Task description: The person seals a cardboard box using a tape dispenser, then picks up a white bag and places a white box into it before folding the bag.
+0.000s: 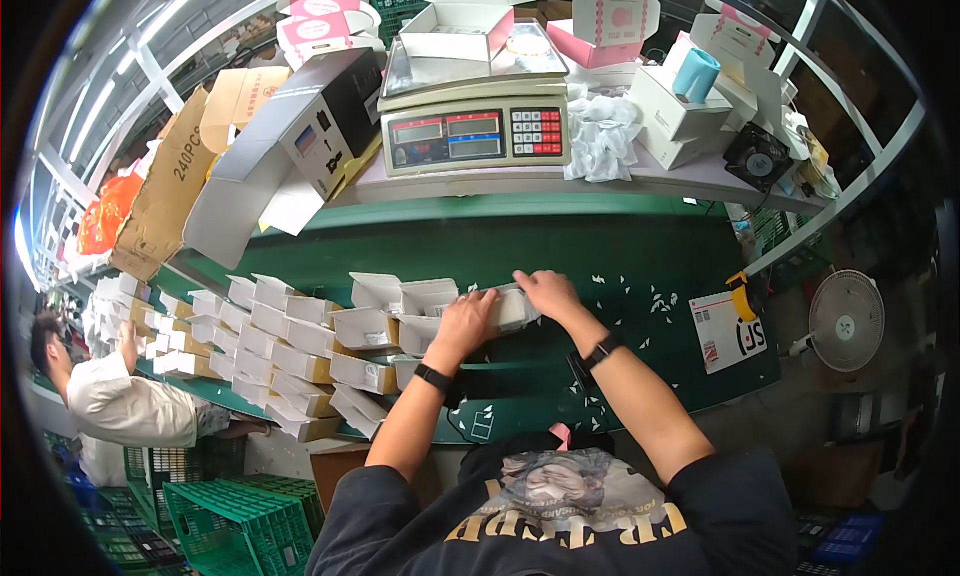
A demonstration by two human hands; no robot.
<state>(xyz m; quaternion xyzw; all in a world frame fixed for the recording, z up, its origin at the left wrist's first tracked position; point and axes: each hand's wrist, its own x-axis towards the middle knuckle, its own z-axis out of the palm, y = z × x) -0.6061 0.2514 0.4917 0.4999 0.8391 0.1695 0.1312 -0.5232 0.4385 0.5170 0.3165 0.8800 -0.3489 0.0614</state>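
A small white box (pixel 511 310) is held between both hands over the green work surface (pixel 560 241). My left hand (pixel 468 321) grips its left end with bent fingers. At the box's right end, my right hand (pixel 549 294) curls round it, thumb side toward the box. Something whitish shows at the box's top, too small to make out. Just left of my left hand stand open white boxes (pixel 376 292), their flaps raised; one of them (pixel 426 298) is nearly touching the hand.
Rows of open boxes (pixel 270 351) run left toward another person (pixel 120 391). White scraps (pixel 660 301) lie right of my hands. On the shelf beyond stand a scale (pixel 475 141), a black-and-white carton (pixel 320 126) and a white bundle (pixel 602 136). A fan (pixel 845 324) stands right; green crates (pixel 235 521) sit lower left.
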